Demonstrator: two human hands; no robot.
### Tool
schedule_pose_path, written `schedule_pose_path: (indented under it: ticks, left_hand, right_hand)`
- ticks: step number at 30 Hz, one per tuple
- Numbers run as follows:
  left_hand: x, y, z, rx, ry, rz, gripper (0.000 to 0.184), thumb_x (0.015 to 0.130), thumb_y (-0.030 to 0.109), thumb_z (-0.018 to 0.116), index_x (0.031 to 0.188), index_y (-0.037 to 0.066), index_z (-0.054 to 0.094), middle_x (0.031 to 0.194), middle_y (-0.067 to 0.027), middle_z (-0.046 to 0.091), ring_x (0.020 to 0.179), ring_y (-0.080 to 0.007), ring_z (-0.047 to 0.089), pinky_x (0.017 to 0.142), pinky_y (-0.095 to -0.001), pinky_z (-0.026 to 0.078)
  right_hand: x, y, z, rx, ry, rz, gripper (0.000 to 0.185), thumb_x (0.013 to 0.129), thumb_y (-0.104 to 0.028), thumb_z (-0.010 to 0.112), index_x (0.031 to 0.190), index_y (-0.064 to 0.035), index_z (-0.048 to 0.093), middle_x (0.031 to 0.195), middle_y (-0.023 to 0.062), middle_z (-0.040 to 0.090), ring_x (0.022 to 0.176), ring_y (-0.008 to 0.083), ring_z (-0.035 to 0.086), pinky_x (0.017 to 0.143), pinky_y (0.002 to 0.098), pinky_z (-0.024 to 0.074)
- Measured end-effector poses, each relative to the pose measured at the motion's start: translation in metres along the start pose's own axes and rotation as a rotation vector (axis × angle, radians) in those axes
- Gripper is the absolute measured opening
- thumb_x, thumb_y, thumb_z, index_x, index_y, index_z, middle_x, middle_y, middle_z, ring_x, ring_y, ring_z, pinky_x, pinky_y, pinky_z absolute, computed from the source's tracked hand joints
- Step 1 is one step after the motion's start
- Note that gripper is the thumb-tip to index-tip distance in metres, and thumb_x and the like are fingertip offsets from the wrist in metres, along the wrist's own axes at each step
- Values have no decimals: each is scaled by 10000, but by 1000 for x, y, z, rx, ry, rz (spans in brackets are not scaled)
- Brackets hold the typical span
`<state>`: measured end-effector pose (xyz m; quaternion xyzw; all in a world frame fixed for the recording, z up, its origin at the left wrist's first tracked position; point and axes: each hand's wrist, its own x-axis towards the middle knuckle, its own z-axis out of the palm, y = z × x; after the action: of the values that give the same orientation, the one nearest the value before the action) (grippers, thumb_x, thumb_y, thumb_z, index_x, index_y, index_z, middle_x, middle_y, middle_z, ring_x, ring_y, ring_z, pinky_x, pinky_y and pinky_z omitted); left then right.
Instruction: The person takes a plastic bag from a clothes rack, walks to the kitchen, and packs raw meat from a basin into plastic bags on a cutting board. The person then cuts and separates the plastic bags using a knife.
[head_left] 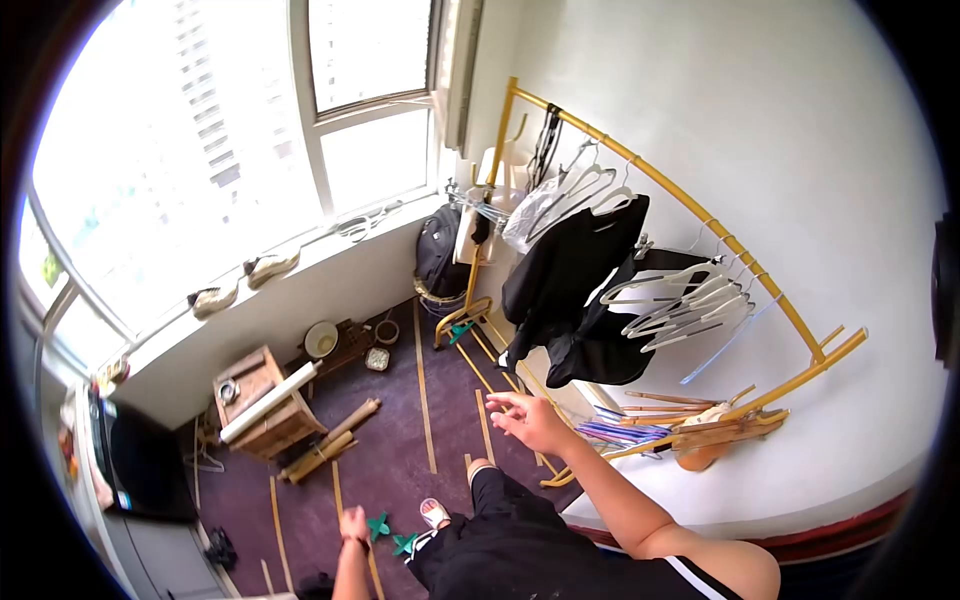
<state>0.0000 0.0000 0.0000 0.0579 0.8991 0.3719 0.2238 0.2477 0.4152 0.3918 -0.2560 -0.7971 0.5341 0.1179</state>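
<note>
My right hand (532, 422) is raised in front of the clothes rack, its fingers apart and holding nothing. It is nearest to the black clothes (575, 270), which hang from the yellow rack (690, 205), and does not touch them. White and grey hangers (690, 300) hang to the right of the clothes. My left hand (354, 524) hangs low over the purple floor, beside a green cross-shaped piece (378, 526). Its fingers are too small and unclear to tell whether they are closed.
A wooden stool (262, 400) and rolled tubes (330, 440) stand at the left. A black backpack (438, 250) rests by the window sill (330, 245), where shoes (270, 267) lie. Sticks and a pot (702, 452) stand under the rack's right end. A television (140, 460) is far left.
</note>
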Motion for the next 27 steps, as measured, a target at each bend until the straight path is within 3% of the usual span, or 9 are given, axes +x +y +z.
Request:
schedule_pose_path:
  ticks: [2,3,4,7,9,12,15,18,27]
  left_hand:
    - [53,49,9,-87,-13,149,392,974,403,658,1082,33,726,965,-156,762,927,-277,730,856,-418,552]
    - [137,121,-31,-106,-48,161,386,976,398,662,1086,32,719,960,-152,756,912,-280,724,847,-411,552]
    - [116,185,-33,-161,-111,291,358,993,361,660,1099,23,711,959,-132,748,888,-244,713,837,-376,548]
    - [137,478,-35,-493,-353,576,209,1020,200,670,1119,20,707,898,-9,697,822,-74,628,740,-245,517]
    - [141,587,-11,-465,-383,816,201,1014,172,678,1128,9,704,864,-29,718,812,-90,659,740,-261,531]
    - [102,717,18,-325,-412,1093,261,961,192,727,1142,6,699,932,-110,735,843,-220,711,775,-332,560]
    - [98,799,65,-263,-299,1307,367,882,237,805,1172,36,701,1073,-185,693,938,-315,700,837,-392,570]
    - [106,841,106,-301,-200,1496,326,851,245,833,1097,62,721,1238,-176,632,1099,-371,633,927,-460,527]
    - [149,868,133,-472,-524,1682,137,851,92,787,876,46,660,1126,-157,677,1046,-381,659,891,-456,533]
  right_hand:
    - [-2,-37,-11,120,68,-128,369,966,-205,718,1277,-8,684,1087,123,772,815,187,749,768,272,581]
    - [56,-61,-6,184,96,-111,369,966,-205,718,1277,-8,684,1087,123,772,815,187,749,768,272,581]
    - [51,-80,-18,62,107,-94,337,962,-196,719,1234,3,702,1035,132,772,771,181,739,712,286,573]
    - [126,-144,-73,-115,418,-302,242,944,-187,730,1083,9,751,867,133,759,673,175,714,586,309,533]
    - [167,-171,-119,-274,612,-398,268,945,-272,725,980,-7,755,797,120,746,653,238,717,581,326,533]
    - [215,-195,-189,-646,880,-205,413,943,-433,698,850,-32,736,714,110,724,655,332,711,609,393,557]
    - [262,-209,-243,-961,821,220,480,913,-506,713,827,-34,735,706,151,713,679,348,718,635,442,570]
    - [299,-204,-256,-1082,776,380,536,886,-561,713,818,-30,737,777,156,728,733,342,727,661,444,577]
    - [341,-188,-246,-1109,707,680,487,909,-485,668,782,-18,722,820,166,744,770,372,738,673,454,587]
